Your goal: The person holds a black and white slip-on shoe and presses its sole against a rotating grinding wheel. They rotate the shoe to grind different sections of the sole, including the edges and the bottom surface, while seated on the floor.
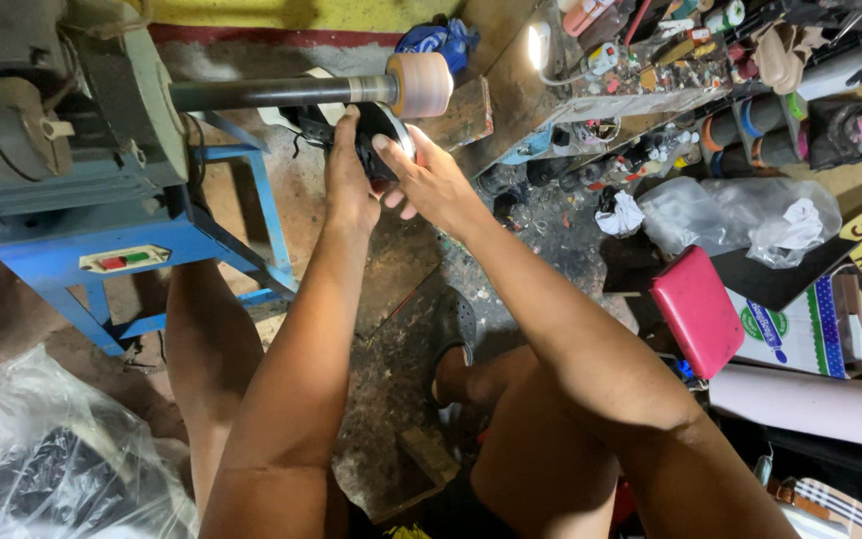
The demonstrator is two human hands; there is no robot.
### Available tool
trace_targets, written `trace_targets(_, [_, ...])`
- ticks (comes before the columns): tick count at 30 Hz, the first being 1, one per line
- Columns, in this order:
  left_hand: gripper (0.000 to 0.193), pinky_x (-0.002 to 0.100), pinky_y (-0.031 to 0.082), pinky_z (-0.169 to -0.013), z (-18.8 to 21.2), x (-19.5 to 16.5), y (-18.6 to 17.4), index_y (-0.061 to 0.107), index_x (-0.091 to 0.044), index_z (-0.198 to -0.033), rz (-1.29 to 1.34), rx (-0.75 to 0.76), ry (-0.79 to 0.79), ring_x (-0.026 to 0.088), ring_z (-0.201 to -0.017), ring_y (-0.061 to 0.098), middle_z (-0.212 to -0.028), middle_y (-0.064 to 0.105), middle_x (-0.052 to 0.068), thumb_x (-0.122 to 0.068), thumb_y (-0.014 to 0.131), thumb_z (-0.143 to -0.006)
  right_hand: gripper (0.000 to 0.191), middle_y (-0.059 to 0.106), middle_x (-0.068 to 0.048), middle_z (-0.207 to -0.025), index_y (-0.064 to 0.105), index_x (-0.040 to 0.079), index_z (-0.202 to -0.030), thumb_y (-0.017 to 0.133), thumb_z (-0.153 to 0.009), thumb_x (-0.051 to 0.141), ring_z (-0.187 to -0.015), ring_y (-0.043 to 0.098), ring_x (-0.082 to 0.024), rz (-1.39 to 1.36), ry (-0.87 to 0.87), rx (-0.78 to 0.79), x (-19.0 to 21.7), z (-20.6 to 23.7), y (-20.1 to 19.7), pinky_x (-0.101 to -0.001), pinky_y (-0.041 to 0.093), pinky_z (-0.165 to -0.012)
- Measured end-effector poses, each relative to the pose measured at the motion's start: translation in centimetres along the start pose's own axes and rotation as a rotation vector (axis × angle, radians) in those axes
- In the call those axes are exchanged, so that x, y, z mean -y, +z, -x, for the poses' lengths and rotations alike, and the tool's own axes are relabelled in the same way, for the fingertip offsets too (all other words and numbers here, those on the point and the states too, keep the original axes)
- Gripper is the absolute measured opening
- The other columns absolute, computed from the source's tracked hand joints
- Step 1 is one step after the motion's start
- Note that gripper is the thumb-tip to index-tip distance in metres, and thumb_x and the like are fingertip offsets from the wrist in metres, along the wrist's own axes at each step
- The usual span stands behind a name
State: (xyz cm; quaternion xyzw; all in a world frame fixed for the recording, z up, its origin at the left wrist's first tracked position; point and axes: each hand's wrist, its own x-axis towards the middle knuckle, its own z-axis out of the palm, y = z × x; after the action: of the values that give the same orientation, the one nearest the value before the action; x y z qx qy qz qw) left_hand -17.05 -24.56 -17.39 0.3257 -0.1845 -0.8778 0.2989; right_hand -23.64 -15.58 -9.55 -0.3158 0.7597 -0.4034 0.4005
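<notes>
Both my hands hold a black shoe [379, 128] up under the pale pink sanding drum [421, 84] at the end of a dark metal shaft [261, 93]. My left hand [349, 175] grips the shoe from the left, thumb and fingers wrapped over it. My right hand [429, 180] grips it from the right, with its fingertips on the sole near the drum. The shoe is mostly hidden behind my fingers. The shaft runs out of a grey motor housing [42, 100] mounted on a blue metal stand [102, 260].
My knees and a foot in a dark sandal [456, 329] are below. A clear plastic bag [42, 459] lies at lower left. At right are a pink case [695, 309], cardboard boxes, plastic bags [740, 215] and a cluttered workbench [641, 70] with small tools and bottles.
</notes>
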Motion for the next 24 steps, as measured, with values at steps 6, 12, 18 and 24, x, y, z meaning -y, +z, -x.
trace_targets(6, [0.050,0.032,0.047,-0.055,-0.59,0.05,-0.19,0.067,-0.010,-0.108,0.052,0.041,0.001,0.016,-0.072,0.064,-0.088,0.068,0.004,-0.056,0.059,-0.093,0.064,0.073,-0.011,-0.088,0.049,0.005,-0.143,0.057,-0.097,0.048,-0.060,0.066,-0.012,0.019,-0.004,-0.013,0.22,-0.42,0.10,-0.0267,0.056,-0.049])
trace_targets(12, [0.050,0.029,0.047,-0.056,-0.88,-0.17,-0.07,0.067,-0.013,-0.110,0.054,0.004,-0.027,0.013,-0.075,0.064,-0.092,0.069,0.002,-0.058,0.060,-0.090,0.066,0.072,-0.010,-0.085,0.047,0.002,-0.144,0.058,-0.097,0.048,-0.057,0.063,-0.011,0.050,0.020,-0.039,0.56,-0.60,0.17,-0.0269,0.055,-0.048])
trace_targets(18, [0.049,0.029,0.041,-0.056,-0.40,0.04,-0.33,0.067,-0.015,-0.111,0.024,0.049,0.015,0.012,-0.075,0.062,-0.092,0.069,0.000,-0.059,0.063,-0.090,0.065,0.072,-0.008,-0.087,0.044,0.005,-0.145,0.058,-0.097,0.046,-0.056,0.060,-0.009,0.008,-0.001,-0.028,0.45,-0.23,0.02,-0.0264,0.055,-0.048])
trace_targets(24, [0.046,0.028,0.044,-0.053,-0.08,0.41,-0.63,0.066,-0.013,-0.113,0.051,0.100,0.042,0.012,-0.074,0.066,-0.092,0.070,0.001,-0.055,0.062,-0.093,0.061,0.069,-0.006,-0.091,0.049,0.005,-0.143,0.059,-0.097,0.045,-0.059,0.059,-0.009,-0.007,-0.012,-0.027,-0.16,0.04,0.00,-0.0263,0.056,-0.049])
